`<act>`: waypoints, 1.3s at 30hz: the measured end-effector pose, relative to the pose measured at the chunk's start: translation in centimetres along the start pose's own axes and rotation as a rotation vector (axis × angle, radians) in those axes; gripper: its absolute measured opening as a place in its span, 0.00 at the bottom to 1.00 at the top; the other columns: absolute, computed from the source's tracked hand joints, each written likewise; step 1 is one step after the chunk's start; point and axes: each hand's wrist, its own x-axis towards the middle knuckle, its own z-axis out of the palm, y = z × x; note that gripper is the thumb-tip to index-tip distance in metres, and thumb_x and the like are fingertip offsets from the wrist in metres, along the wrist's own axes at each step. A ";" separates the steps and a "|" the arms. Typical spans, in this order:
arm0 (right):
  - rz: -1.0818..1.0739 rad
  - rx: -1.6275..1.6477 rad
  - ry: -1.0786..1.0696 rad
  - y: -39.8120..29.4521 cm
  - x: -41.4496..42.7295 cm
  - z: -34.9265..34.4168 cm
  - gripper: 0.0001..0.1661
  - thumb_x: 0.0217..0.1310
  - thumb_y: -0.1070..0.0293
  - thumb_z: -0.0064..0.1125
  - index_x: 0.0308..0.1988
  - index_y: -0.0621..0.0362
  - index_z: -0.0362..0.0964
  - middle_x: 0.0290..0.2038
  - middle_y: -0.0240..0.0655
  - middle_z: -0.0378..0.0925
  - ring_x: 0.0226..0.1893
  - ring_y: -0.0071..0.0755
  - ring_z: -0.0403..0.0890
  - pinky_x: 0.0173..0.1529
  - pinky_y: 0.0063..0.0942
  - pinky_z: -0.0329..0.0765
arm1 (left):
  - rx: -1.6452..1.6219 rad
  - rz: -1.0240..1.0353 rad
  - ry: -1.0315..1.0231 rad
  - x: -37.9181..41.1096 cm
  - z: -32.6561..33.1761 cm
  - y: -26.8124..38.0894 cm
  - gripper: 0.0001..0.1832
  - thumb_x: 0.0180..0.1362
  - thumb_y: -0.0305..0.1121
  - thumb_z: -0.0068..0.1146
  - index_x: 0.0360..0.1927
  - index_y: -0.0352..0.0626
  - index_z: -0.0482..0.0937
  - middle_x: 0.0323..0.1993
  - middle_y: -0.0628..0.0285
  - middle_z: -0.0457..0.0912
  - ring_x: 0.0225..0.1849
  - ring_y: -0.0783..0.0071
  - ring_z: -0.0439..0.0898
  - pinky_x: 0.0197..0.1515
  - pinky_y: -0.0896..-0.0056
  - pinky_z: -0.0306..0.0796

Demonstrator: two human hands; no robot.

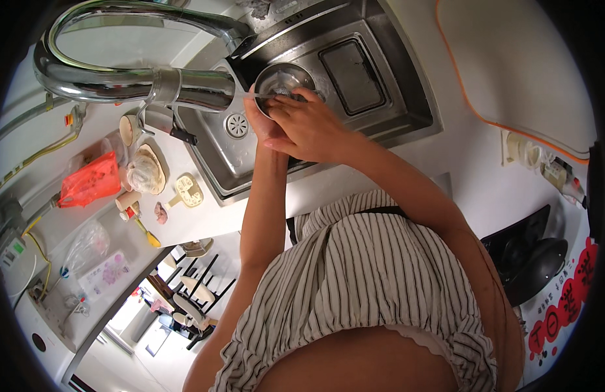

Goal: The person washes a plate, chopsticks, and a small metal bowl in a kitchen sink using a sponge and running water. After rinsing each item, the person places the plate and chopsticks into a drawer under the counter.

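Over the stainless steel sink (420,105), my left hand (262,117) grips a round metal bowl (284,73) from its left and lower side. My right hand (312,122) reaches across the left wrist, its fingers inside the bowl. Under those fingers shows a small silvery, textured patch; whether it is a scouring pad I cannot tell. From the chrome faucet (204,89), a thin stream of water (244,95) runs towards the bowl and fingers. My right palm and most of the bowl's lower side are hidden.
A smaller basin with a drain strainer (236,126) lies left. Beside it on the counter are a black-handled knife (183,135), a mug (130,130), a cream-coloured grater-like tool (189,191) and a red plastic bag (90,180). A black wok (537,272) stands far right.
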 end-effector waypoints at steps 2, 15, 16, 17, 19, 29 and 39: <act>0.004 -0.061 0.014 0.1 0.2 0.2 0.36 0.57 0.44 0.46 0.48 0.70 0.65 0.51 0.51 0.69 0.57 0.46 0.66 0.63 0.43 0.52 | -0.041 -0.016 -0.025 0.1 -0.1 -0.1 0.17 0.58 0.45 0.43 0.37 0.43 0.74 0.35 0.61 0.79 0.37 0.67 0.77 0.42 0.69 0.72; -0.025 0.002 -0.019 -0.1 0.1 -0.1 0.35 0.58 0.44 0.45 0.47 0.70 0.65 0.52 0.52 0.68 0.56 0.46 0.66 0.62 0.43 0.53 | 0.061 -0.001 -0.014 0.1 0.1 0.6 0.17 0.58 0.46 0.41 0.38 0.44 0.73 0.35 0.62 0.78 0.37 0.67 0.77 0.42 0.67 0.72; -0.025 -0.001 -0.007 0.0 0.2 -0.1 0.37 0.58 0.43 0.45 0.48 0.70 0.65 0.52 0.52 0.68 0.56 0.45 0.67 0.62 0.43 0.53 | 0.081 0.007 -0.060 0.5 -0.4 0.6 0.18 0.57 0.47 0.41 0.39 0.44 0.74 0.38 0.61 0.78 0.38 0.67 0.76 0.43 0.66 0.72; -0.027 -0.036 0.041 0.1 0.3 0.0 0.37 0.58 0.43 0.45 0.48 0.70 0.64 0.52 0.52 0.68 0.56 0.45 0.66 0.62 0.43 0.53 | 0.101 0.015 -0.106 0.7 -0.8 0.5 0.20 0.57 0.49 0.41 0.40 0.44 0.74 0.40 0.61 0.78 0.40 0.66 0.76 0.44 0.66 0.72; -0.031 -0.108 0.142 0.8 0.4 0.3 0.38 0.58 0.42 0.44 0.49 0.70 0.64 0.52 0.51 0.68 0.56 0.46 0.66 0.62 0.43 0.53 | 0.045 -0.002 -0.035 -0.4 1.6 0.3 0.16 0.58 0.45 0.42 0.37 0.44 0.73 0.34 0.63 0.78 0.35 0.69 0.77 0.41 0.68 0.72; -0.063 -0.024 0.048 0.1 -0.1 -0.5 0.34 0.57 0.43 0.45 0.45 0.67 0.66 0.51 0.48 0.69 0.57 0.45 0.66 0.62 0.43 0.52 | 0.138 0.080 -0.009 -0.2 0.9 0.4 0.18 0.55 0.48 0.44 0.37 0.43 0.75 0.36 0.60 0.79 0.39 0.66 0.77 0.43 0.68 0.73; -0.076 -0.069 0.146 1.1 1.1 -0.8 0.35 0.54 0.47 0.51 0.49 0.68 0.65 0.52 0.48 0.68 0.57 0.43 0.65 0.62 0.41 0.53 | 0.062 0.057 -0.049 0.0 0.1 0.5 0.21 0.57 0.50 0.42 0.43 0.45 0.74 0.42 0.61 0.77 0.43 0.65 0.76 0.47 0.66 0.72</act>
